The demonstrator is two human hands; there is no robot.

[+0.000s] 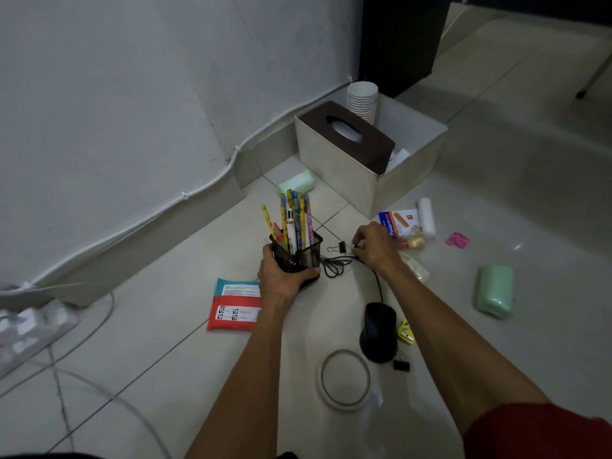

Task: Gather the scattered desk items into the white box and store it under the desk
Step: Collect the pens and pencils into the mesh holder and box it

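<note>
Plaster box (399, 223) beside right hand (374, 245) reads "Plesterin".

Power strip (29, 329) blurred, cut at edge; white box (334, 160) bottom hidden.

Open white box (335, 167); upright black mesh pen holder (300, 254) nearby.
</note>
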